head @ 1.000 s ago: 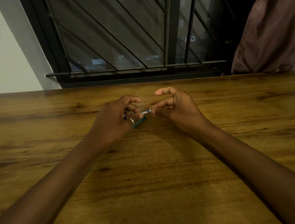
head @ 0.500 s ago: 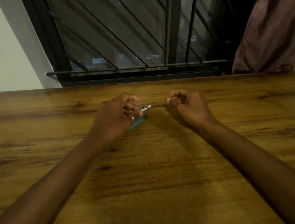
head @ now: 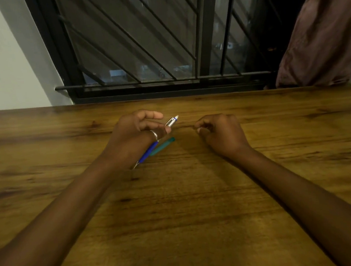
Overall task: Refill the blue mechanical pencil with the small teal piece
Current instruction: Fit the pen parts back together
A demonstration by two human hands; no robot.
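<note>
Blue mechanical pencil (head: 148, 151): held in the left hand (head: 132, 136), fingers curled round the mid-barrel, silver capped end pointing up and away toward the window, the other end projecting below the palm toward the person. A ring (head: 154, 134) sits on one finger of that hand.

Teal piece (head: 163, 146): appears to lie on the desk (head: 177, 207) just beside the pencil's blue barrel, on the side nearer the right hand; contact with the left hand cannot be confirmed.

Right hand (head: 221, 133): closed into a loose pinch, resting on the desk well apart from the pencil. Whether it holds anything small cannot be told.

Risks, as judged:
- Any removed cap or lead pinched in the right hand is tiny and could drop and be lost against the wood grain.
- The teal piece is slender and may roll when the left hand shifts.
- The pencil is gripped mid-barrel only; feeding anything into its end with the barrel unsteadied invites misalignment or a snapped lead.
- Dim lighting hampers aiming.
</note>
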